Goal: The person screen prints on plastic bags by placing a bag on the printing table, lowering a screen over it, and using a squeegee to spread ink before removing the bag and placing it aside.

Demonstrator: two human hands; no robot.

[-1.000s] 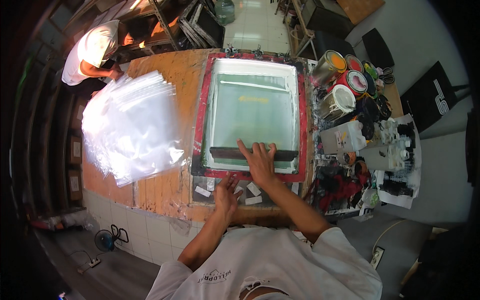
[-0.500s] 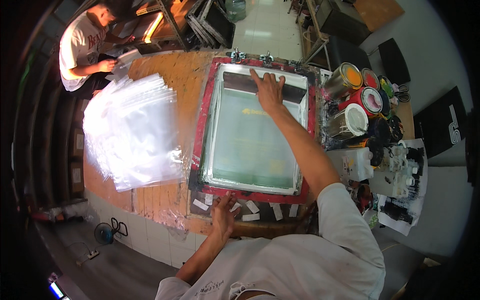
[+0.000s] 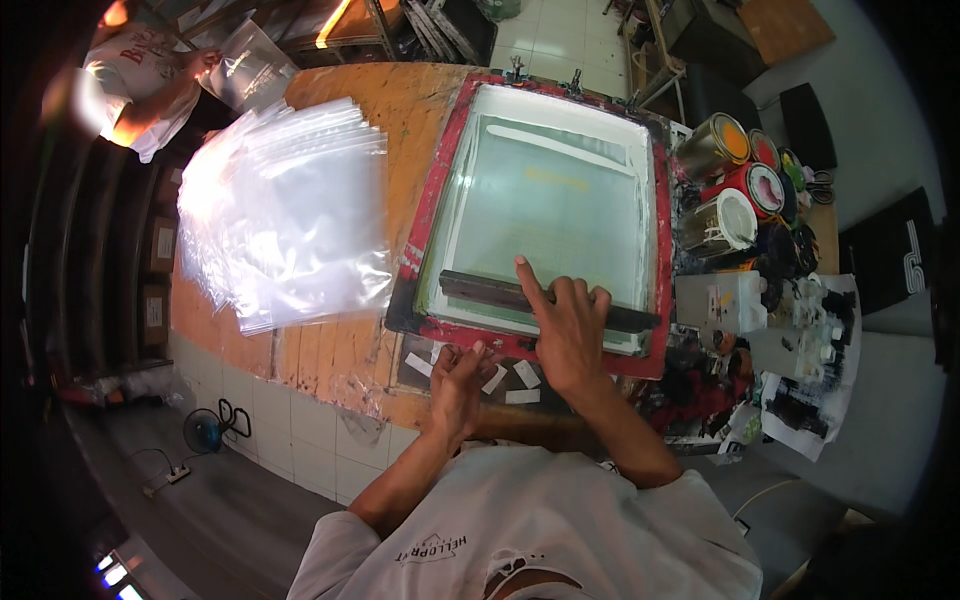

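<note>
A red-framed printing screen (image 3: 430,200) with pale green mesh lies flat on the orange wooden table (image 3: 410,100). A long black squeegee (image 3: 480,291) rests across the screen's near end. My right hand (image 3: 566,330) grips the squeegee from above, fingers spread over its handle. My left hand (image 3: 460,380) presses on the table just in front of the screen's near frame edge, next to white tape strips (image 3: 520,375).
A fanned pile of clear plastic bags (image 3: 285,215) covers the table's left part. Paint cans (image 3: 725,180), bottles and stained rags crowd the right side. Another person (image 3: 135,85) at the far left holds a clear bag. A small fan (image 3: 205,430) stands on the floor.
My right hand pushed the squeegee from the near end up to the far end of the screen, then drew it back to the near end. The left hand stayed by the frame.
</note>
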